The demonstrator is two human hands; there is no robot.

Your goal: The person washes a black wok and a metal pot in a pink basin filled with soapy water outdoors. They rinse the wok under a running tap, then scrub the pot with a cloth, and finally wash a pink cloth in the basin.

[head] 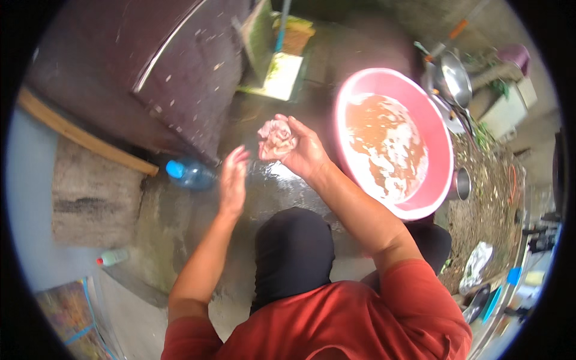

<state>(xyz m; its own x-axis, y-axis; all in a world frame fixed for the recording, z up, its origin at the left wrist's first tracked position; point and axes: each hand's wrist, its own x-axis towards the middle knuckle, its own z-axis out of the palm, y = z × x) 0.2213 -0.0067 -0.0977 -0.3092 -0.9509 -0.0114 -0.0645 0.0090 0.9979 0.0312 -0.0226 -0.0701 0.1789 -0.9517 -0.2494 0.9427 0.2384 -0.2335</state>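
Note:
My right hand (306, 148) holds a crumpled, wet-looking pale pink piece of cloth (277, 139) over the wet floor, left of the pink plastic basin. My left hand (234, 182) is raised to the left of the cloth, apart from it, with nothing in it; its fingertips are blurred. The large pink basin (438, 135) holds brownish water (382, 139) with bright reflections. What lies under the water cannot be told.
A large blue-capped plastic bottle (191, 174) lies left of my left hand, near a dark panel (189, 81). A metal pan (453, 81) and a metal cup (462, 183) are right of the basin. A smaller red-capped bottle (113, 257) lies at the lower left.

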